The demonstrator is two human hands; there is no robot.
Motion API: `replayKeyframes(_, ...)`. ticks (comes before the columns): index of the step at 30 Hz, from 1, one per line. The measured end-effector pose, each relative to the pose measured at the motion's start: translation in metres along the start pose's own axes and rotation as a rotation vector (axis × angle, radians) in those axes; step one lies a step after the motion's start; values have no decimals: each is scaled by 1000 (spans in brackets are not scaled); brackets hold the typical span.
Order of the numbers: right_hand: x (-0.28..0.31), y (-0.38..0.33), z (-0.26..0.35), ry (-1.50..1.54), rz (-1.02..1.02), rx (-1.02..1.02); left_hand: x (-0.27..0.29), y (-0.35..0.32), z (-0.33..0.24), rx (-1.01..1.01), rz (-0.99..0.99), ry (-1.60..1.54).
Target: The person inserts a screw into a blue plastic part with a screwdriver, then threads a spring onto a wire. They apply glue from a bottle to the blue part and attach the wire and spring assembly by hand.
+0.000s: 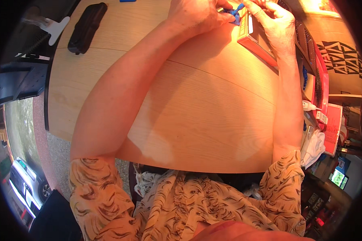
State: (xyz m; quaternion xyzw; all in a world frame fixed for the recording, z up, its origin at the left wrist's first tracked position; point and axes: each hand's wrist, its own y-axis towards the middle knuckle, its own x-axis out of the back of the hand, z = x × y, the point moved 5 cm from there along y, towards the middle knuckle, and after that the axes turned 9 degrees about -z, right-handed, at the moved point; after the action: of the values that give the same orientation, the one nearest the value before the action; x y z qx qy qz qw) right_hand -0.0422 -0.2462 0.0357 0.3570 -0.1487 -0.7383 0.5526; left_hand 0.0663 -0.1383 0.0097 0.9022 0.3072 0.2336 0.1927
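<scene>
At the far edge of the view, my left hand (197, 16) is closed, its thumb and fingertips pinching a small blue piece (234, 17). A short blue stick-like part (240, 7) slants up from that piece toward my right hand. My right hand (278, 28) is closed too, thumb and forefinger brought together at the top of the picture beside the stick's end. What exactly lies between those right fingertips is too small to make out. Just under both hands is a shallow red-and-white box (256, 47), partly covered by my right hand and wrist.
The wooden table (205, 120) carries a long black case (87, 28) at the far left and a blue object (127, 1) at the top edge. Along the right side are a small white bottle (309, 106), a white cloth (313, 148), a red card (333, 127) and a patterned cardboard box (338, 58).
</scene>
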Motion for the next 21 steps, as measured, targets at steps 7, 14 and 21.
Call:
replayKeyframes(7, 5, -4, 27, -1356, -203, -60, 6, 0, -9, -20, -9, 39)
replayKeyframes(14, 8, -8, 36, -1483, -184, -20, -5, 3, -7, -32, 8, 5)
replayKeyframes(21, 3, -7, 33, -1447, -204, -27, 3, 3, -16, 183, 25, 106)
